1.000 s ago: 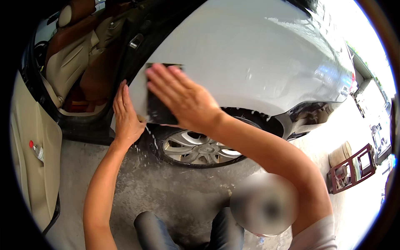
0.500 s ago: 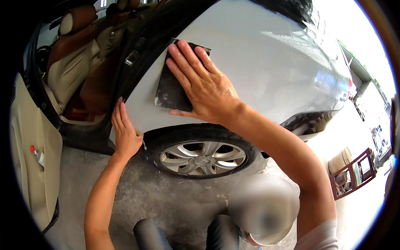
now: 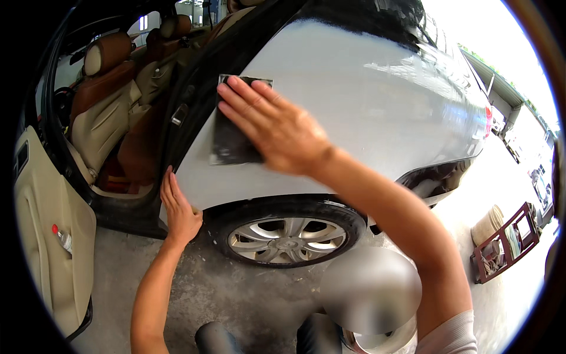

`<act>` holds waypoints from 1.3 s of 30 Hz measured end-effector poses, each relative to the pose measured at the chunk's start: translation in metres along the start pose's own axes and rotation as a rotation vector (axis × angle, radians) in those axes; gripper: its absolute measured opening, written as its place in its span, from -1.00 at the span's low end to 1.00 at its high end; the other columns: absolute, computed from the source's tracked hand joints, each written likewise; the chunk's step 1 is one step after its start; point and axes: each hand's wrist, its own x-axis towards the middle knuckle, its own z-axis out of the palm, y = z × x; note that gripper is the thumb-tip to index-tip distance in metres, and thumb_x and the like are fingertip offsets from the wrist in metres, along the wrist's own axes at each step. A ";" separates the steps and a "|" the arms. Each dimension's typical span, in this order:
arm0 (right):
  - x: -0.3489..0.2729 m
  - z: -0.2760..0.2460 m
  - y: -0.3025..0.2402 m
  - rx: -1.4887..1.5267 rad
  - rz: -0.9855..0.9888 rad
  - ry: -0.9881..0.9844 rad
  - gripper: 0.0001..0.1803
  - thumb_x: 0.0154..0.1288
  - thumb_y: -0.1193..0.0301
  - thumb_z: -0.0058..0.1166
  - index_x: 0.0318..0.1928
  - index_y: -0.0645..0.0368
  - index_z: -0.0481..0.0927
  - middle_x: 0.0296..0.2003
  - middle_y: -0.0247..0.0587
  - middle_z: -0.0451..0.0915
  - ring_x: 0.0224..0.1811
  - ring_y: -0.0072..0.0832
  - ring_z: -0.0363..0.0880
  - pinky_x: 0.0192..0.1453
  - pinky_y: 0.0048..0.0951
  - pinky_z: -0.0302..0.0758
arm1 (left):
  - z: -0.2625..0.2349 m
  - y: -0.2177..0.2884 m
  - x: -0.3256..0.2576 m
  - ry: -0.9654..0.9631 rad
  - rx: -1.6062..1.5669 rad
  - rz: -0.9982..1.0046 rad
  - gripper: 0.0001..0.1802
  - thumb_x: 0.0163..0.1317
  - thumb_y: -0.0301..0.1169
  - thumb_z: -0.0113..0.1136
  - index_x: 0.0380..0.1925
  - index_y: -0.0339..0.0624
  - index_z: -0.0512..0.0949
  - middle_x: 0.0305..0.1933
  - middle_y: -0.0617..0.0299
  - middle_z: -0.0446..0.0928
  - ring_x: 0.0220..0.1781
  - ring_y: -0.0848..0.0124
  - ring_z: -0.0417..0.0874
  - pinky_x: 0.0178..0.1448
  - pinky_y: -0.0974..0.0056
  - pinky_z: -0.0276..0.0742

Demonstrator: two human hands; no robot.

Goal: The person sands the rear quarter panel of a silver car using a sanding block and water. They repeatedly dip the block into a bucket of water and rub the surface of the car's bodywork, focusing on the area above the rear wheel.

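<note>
A: Surroundings first — what sits around the hands?

B: Pale grey car panel (image 3: 365, 112) fills the middle, with a wheel (image 3: 287, 237) below it. To the left, the open door (image 3: 50, 224) shows a small bottle (image 3: 62, 237) in its pocket, and tan and brown seats (image 3: 109, 106) lie beyond. Far right, a red metal rack (image 3: 504, 242) stands on the concrete floor (image 3: 236, 295). A blurred round shape sits near the lower middle, hiding part of the floor.

A: And the dark sheet?

B: The dark sanding sheet (image 3: 231, 138) lies flat on the panel's left part. The right hand (image 3: 277, 130) rests on it, fingers spread and flat, palm pressing the sheet's right side against the metal; nothing is pinched.

A: The other hand?

B: The left hand (image 3: 180, 212) is open, fingers together, leaning on the panel's lower left edge just beside the wheel arch, well below the sheet.
</note>
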 end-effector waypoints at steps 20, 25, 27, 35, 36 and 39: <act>0.017 -0.005 0.013 -0.026 0.347 0.256 -0.18 0.33 0.33 -0.07 0.54 0.48 0.17 0.59 0.26 0.11 0.70 0.05 -0.03 0.74 -0.05 -0.04 | -0.008 0.002 -0.002 -0.028 0.002 -0.067 0.30 -0.11 -0.69 0.43 0.58 -0.42 -0.23 0.64 -0.26 -0.08 0.64 -0.24 0.01 0.68 -0.24 -0.07; 0.028 -0.013 0.053 -0.002 0.492 0.321 -0.15 0.39 0.18 -0.03 0.56 0.40 0.16 0.62 0.18 0.08 0.72 -0.05 -0.09 0.76 -0.08 -0.13 | -0.008 0.003 0.002 -0.008 0.003 -0.070 0.32 -0.12 -0.69 0.45 0.58 -0.41 -0.23 0.65 -0.25 -0.09 0.65 -0.25 0.00 0.68 -0.24 -0.07; 0.046 -0.012 0.031 -0.199 0.743 0.261 -0.21 0.42 0.23 -0.12 0.56 0.41 0.18 0.62 0.15 0.08 0.73 -0.04 -0.11 0.77 -0.05 -0.19 | 0.011 0.015 0.005 -0.006 -0.032 -0.085 0.33 -0.13 -0.70 0.46 0.58 -0.41 -0.23 0.65 -0.25 -0.09 0.64 -0.26 0.00 0.68 -0.24 -0.06; -0.063 -0.012 0.095 0.135 0.479 0.375 -0.31 0.51 0.22 -0.02 0.53 0.23 0.25 0.61 0.02 0.14 0.69 -0.11 0.04 0.74 -0.11 -0.02 | -0.008 -0.008 -0.005 -0.023 0.023 -0.096 0.33 -0.09 -0.70 0.47 0.59 -0.41 -0.24 0.65 -0.28 -0.10 0.64 -0.27 0.00 0.67 -0.22 -0.05; -0.096 -0.018 0.118 0.046 0.533 0.328 -0.25 0.52 0.09 0.03 0.54 0.23 0.23 0.61 0.03 0.13 0.68 -0.10 0.04 0.73 -0.08 -0.01 | -0.008 -0.005 -0.004 -0.019 0.017 -0.093 0.33 -0.10 -0.70 0.47 0.59 -0.41 -0.24 0.65 -0.28 -0.10 0.64 -0.27 0.00 0.67 -0.22 -0.06; -0.130 -0.022 0.134 -0.028 0.606 0.368 -0.22 0.50 0.15 0.05 0.56 0.29 0.18 0.60 0.11 0.12 0.68 -0.01 0.03 0.73 -0.04 -0.04 | 0.001 0.004 -0.001 0.007 -0.017 -0.084 0.35 -0.12 -0.71 0.47 0.60 -0.39 -0.24 0.66 -0.26 -0.09 0.65 -0.26 0.00 0.68 -0.22 -0.07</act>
